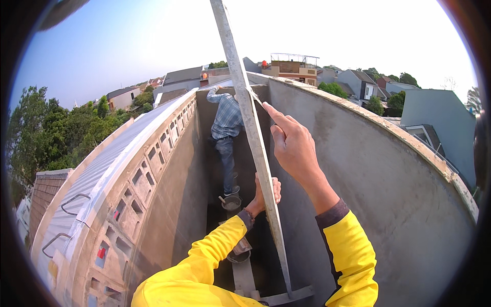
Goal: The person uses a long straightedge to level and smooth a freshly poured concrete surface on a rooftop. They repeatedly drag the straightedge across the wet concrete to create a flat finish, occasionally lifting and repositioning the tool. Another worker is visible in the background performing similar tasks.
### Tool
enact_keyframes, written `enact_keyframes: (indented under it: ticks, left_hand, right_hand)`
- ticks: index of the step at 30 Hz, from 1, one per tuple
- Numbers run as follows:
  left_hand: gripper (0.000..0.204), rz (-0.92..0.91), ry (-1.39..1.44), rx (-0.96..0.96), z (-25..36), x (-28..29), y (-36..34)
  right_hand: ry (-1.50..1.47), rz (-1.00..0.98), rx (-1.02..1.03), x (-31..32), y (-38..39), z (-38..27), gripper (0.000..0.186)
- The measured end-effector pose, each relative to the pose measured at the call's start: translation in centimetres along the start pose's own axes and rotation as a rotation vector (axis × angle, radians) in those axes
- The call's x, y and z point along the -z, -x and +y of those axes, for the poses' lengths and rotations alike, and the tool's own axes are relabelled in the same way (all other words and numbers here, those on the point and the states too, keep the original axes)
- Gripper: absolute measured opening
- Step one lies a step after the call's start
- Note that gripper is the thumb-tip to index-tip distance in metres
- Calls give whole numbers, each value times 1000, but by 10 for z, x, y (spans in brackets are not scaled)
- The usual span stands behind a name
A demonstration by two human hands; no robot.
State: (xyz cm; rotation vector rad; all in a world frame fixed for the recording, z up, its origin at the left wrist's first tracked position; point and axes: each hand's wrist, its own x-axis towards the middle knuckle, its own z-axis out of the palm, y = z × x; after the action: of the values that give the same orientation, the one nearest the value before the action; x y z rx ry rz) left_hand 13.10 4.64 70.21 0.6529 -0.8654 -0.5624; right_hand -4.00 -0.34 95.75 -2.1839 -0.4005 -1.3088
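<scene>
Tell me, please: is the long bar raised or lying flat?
Raised: the long bar slants up past the left hand, its upper part against the sky.

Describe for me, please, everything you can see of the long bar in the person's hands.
The long bar is straight, narrow and greyish white, with a blotchy surface; whether it is metal or wood is unclear. It stands steeply tilted, its top running out of the picture and its lower end near a pale crosspiece. The left hand grips it. A thin pale strip juts from its side near the right hand, whose contact is unclear.
</scene>
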Motion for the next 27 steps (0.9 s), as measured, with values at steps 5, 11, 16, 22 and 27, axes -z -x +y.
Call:
enact_keyframes:
  ticks: [5, 11, 16, 22, 27]
  left_hand:
    - [87, 201, -77, -60, 22, 10, 30]
    - [84, 212, -121, -115, 20, 15, 28]
    - [83, 346, -166, -78, 24, -11, 28]
    - [90, 17, -32, -41, 10, 18, 21]
    - [87, -196, 157, -44, 11, 24, 28]
  right_hand:
    - [515, -39, 143, -18, 47, 1, 61]
    - [807, 53, 235, -31, 94, 8, 63]
    - [816, 118, 286, -40, 44, -2, 64]
    - [849, 283, 399, -36, -80, -40, 63]
    - [148, -4, 53, -13, -135, -71, 52]
